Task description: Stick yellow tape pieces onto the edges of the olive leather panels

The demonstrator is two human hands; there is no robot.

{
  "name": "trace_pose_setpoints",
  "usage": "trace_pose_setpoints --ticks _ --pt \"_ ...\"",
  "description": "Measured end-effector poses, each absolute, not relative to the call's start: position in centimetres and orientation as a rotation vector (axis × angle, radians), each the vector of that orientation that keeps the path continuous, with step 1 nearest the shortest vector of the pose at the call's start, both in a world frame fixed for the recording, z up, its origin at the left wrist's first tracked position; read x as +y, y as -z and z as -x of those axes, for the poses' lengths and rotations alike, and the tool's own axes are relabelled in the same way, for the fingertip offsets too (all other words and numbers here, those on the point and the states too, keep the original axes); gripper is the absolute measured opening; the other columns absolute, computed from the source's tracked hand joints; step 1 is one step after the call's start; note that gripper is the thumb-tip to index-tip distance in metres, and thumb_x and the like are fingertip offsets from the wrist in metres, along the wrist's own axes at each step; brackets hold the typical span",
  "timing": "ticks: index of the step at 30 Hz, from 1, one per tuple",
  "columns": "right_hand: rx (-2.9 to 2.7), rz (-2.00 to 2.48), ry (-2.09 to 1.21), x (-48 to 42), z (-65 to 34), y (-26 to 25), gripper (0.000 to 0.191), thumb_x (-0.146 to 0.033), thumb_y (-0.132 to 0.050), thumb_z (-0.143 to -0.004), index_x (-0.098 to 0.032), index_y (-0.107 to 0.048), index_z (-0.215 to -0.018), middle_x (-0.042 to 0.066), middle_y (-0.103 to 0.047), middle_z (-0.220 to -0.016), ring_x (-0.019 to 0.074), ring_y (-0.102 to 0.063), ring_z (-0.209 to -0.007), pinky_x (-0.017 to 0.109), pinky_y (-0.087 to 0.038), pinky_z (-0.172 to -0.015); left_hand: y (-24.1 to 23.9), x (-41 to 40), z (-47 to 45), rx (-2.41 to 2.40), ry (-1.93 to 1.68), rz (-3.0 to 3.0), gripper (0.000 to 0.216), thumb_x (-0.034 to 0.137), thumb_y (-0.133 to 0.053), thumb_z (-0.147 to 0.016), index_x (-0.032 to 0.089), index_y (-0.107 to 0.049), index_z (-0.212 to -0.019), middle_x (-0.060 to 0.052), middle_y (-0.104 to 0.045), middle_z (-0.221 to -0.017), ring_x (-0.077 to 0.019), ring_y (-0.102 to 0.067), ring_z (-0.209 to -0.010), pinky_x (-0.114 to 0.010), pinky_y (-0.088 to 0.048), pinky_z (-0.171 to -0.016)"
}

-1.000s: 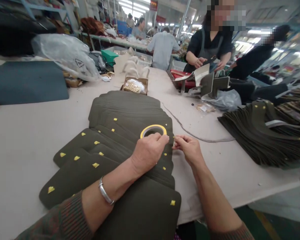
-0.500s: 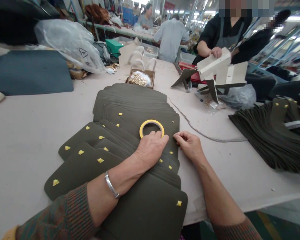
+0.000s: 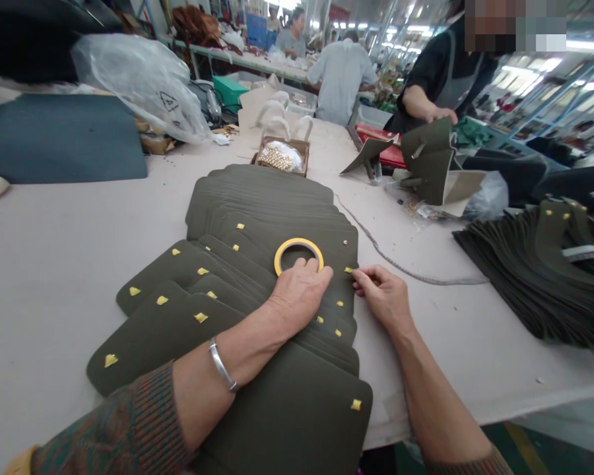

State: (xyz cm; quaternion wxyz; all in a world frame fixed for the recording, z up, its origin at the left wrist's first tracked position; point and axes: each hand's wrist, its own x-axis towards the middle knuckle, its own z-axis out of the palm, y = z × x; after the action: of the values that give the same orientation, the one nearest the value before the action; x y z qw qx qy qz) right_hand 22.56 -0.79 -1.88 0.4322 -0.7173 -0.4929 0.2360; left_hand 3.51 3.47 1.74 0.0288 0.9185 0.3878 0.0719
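Note:
A fanned stack of dark olive panels (image 3: 297, 409) lies in front of me, dotted with small pieces of yellow tape. My left hand (image 3: 304, 287) rests on the stack, its fingers closed on the near side of a yellow tape roll (image 3: 278, 259). At the stack's right edge my right hand (image 3: 383, 293) is pinched, thumb against forefinger. Its fingertips are right beside a small yellow tape piece (image 3: 348, 270) on a panel; whether anything is between them is hidden. A small metal-looking dot (image 3: 345, 242) shows just above that piece.
A cord (image 3: 400, 267) curves over the table to the right, near a pile of dark strips (image 3: 539, 277). Behind the stack is a box of gold chain (image 3: 280, 156). A co-worker's hand (image 3: 443, 115) holds an olive piece (image 3: 428, 158). Left stands a plastic bag (image 3: 138, 86).
My right hand has drawn slightly right, and the tape piece at its fingertips now shows. My left hand stays on the roll. The co-worker's piece now shows its olive side instead of a pale one.

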Motion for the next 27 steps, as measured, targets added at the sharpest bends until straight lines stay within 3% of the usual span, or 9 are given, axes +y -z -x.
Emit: trace_pose_setpoints --ticks 8,17,20,23,27 --pt "-1.545 1.893 -0.212 0.1 -21.2 1.3 0.024 -0.038 -0.055 -0.084 -0.020 -0.072 -0.080 0.004 -0.073 -0.075 0.0184 -0.064 -0.065 0.030 -0.047 -0.067 -1.7 3.6 -3.4 1.200 -0.216 -2.819 0.018 0.013 -0.039 -0.093 0.018 -0.056 -0.096 -0.008 -0.057 -0.093 -0.0222 -0.056 -0.088 -0.031 -0.051 -0.067" --pt "-1.750 1.917 -0.445 -0.4 -22.1 -0.5 0.021 -0.036 -0.057 -0.081 -0.022 -0.071 -0.075 0.001 -0.070 -0.067 0.0166 -0.061 -0.060 0.027 -0.043 -0.058 -2.1 3.8 -2.7 1.131 -0.464 -2.793 0.019 0.019 -0.035 -0.096 0.019 -0.055 -0.098 -0.006 -0.056 -0.093 -0.0189 -0.056 -0.084 -0.029 -0.050 -0.071" --pt "-1.748 1.879 -0.386 -1.0 -22.1 -0.5 0.023 -0.036 -0.055 -0.083 -0.021 -0.069 -0.073 0.002 -0.070 -0.070 0.0167 -0.061 -0.063 0.028 -0.044 -0.062 -2.0 4.1 -2.6 1.113 -0.575 -2.745 0.020 0.022 -0.036 -0.097 0.020 -0.055 -0.100 -0.005 -0.057 -0.094 -0.0178 -0.056 -0.087 -0.028 -0.049 -0.074" --pt "-1.553 1.883 -0.226 -0.9 -22.1 0.0 0.024 -0.038 -0.055 -0.083 -0.019 -0.068 -0.089 0.005 -0.071 -0.083 0.0179 -0.062 -0.069 0.031 -0.047 -0.067 -1.9 4.3 -2.5 1.084 -0.641 -2.706 0.019 0.024 -0.037 -0.097 0.021 -0.054 -0.104 -0.004 -0.058 -0.094 -0.0167 -0.057 -0.088 -0.027 -0.048 -0.077" --pt "-1.478 1.895 -0.315 -0.3 -22.5 0.9 0.033 -0.038 -0.058 -0.080 -0.019 -0.065 -0.106 0.007 -0.070 -0.091 0.0198 -0.063 -0.076 0.035 -0.049 -0.073 -2.0 4.3 -2.4 1.122 -0.652 -2.696 0.020 0.023 -0.037 -0.097 0.021 -0.054 -0.107 -0.004 -0.059 -0.096 -0.0172 -0.058 -0.088 -0.028 -0.048 -0.077"
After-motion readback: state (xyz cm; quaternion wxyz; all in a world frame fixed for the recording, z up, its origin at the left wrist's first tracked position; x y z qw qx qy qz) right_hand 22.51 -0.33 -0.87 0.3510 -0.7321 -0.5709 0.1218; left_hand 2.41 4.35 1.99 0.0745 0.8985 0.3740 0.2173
